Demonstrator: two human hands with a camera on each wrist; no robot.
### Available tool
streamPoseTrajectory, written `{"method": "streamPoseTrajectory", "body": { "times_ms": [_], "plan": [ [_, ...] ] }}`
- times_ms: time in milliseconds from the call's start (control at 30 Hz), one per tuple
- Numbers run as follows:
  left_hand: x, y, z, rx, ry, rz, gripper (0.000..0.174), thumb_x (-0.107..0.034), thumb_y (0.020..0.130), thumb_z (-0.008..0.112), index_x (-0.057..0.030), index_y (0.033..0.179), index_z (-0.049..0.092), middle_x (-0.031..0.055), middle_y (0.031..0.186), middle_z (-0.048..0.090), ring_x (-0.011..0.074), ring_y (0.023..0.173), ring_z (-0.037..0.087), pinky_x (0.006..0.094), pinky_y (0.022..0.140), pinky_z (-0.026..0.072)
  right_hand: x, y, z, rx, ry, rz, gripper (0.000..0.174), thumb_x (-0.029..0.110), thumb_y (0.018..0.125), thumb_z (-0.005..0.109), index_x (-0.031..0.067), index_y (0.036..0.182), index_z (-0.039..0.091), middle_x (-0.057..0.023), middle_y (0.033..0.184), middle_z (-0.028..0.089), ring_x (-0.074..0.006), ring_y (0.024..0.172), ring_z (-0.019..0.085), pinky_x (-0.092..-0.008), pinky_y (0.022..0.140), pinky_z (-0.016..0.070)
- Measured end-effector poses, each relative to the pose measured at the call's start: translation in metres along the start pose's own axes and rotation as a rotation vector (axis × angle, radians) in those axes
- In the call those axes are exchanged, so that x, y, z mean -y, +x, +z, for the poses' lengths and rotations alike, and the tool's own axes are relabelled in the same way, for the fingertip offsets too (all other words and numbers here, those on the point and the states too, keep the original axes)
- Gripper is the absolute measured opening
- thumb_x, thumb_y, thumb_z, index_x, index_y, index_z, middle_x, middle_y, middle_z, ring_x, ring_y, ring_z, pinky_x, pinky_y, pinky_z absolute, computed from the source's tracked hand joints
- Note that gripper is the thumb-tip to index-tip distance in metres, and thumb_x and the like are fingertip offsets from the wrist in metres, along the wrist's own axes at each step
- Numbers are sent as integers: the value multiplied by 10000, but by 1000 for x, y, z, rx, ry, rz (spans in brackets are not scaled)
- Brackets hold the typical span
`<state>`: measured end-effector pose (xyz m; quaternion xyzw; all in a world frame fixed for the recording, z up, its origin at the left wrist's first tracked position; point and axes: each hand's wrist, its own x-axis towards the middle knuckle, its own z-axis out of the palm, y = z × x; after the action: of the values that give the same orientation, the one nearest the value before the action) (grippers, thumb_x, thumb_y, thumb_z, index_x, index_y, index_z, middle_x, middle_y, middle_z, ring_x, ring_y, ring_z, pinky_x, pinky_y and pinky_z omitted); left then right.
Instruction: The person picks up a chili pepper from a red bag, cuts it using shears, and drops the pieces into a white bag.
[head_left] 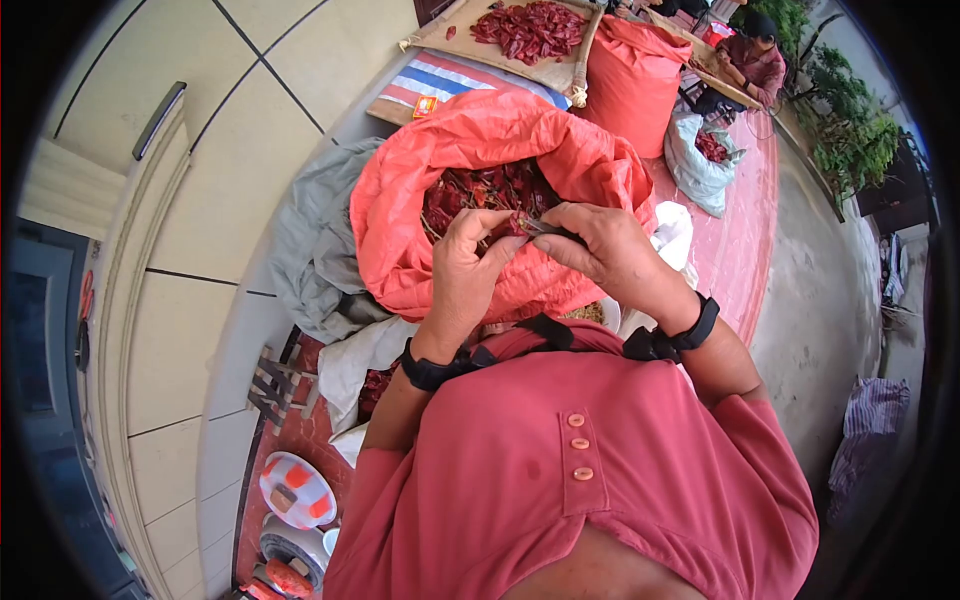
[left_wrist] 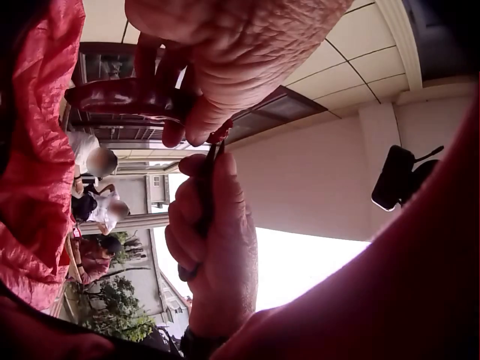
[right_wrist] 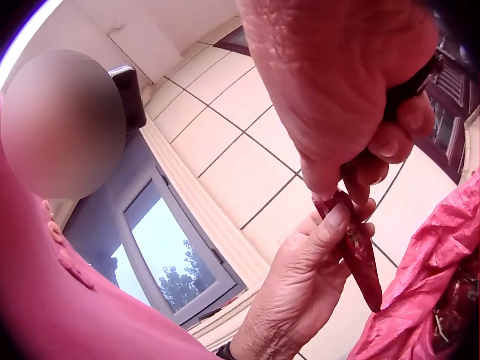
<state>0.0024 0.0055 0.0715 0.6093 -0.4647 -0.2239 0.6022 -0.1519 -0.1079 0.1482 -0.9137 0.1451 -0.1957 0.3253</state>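
My left hand (head_left: pixel 463 262) pinches a dried red chili pepper (right_wrist: pixel 362 264) between thumb and fingers, above the opening of a red woven sack (head_left: pixel 440 135). In the left wrist view the long glossy pod (left_wrist: pixel 112 97) points away from the fingertips. My right hand (head_left: pixel 618 250) grips small dark scissors (left_wrist: pixel 213 156), their handles mostly hidden in the curled fingers. The narrow blades meet the chili's end right at the left fingertips. Many dried chilies (head_left: pixel 500 185) with pale stems fill the sack below both hands.
Behind the sack stand a flat tray (head_left: pixel 450 40) heaped with chilies and a full red sack (head_left: pixel 628 85). A pale sack (head_left: pixel 690 165) of chilies is farther right, near a seated person (head_left: pixel 750 65). A grey cloth sack (head_left: pixel 325 240) lies left; a basin (head_left: pixel 300 490) sits lower left.
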Motion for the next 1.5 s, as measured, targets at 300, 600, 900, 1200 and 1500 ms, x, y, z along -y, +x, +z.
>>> {"method": "streamPoseTrajectory", "body": {
  "times_ms": [300, 600, 900, 1200, 1500],
  "plan": [
    [-3, 0, 7, -61, 149, 141, 246, -6, 728, 725, -48, 956, 640, 88, 874, 607, 248, 827, 594, 342, 737, 475, 0, -6, 0, 57, 124, 118, 251, 240, 885, 627, -6, 935, 632, -182, 821, 629, -345, 769, 624, -393, 651, 478],
    [5, -2, 11, -117, 399, 406, 233, 45, 722, 710, -22, 911, 590, 98, 864, 603, 258, 772, 607, 323, 680, 496, -4, -5, 6, 60, 52, 144, 238, 239, 881, 628, 5, 917, 640, -183, 811, 631, -351, 754, 615, -398, 637, 473],
    [12, -13, 17, -32, 309, 160, 205, 8, 742, 684, -33, 882, 540, 146, 856, 598, 330, 783, 609, 402, 655, 495, -28, -13, 30, 133, 696, 353, 271, 295, 954, 564, 37, 880, 598, -2, 645, 489, -95, 563, 472, -261, 494, 348],
    [8, -14, 20, -23, 379, 298, 206, -51, 826, 642, -16, 965, 495, 162, 778, 541, 368, 707, 565, 424, 646, 469, -25, -21, 28, 140, 1113, 603, 261, 302, 963, 555, 56, 890, 597, 33, 609, 444, -38, 519, 378, -215, 456, 289],
    [-4, -18, 23, 41, 33, -79, 288, -286, 991, 466, -29, 1116, 493, 148, 748, 554, 269, 675, 566, 354, 611, 432, -22, -13, 29, -141, 61, 96, 197, 226, 874, 652, 39, 932, 621, -146, 798, 616, -298, 737, 634, -349, 605, 473]
  ]
}}
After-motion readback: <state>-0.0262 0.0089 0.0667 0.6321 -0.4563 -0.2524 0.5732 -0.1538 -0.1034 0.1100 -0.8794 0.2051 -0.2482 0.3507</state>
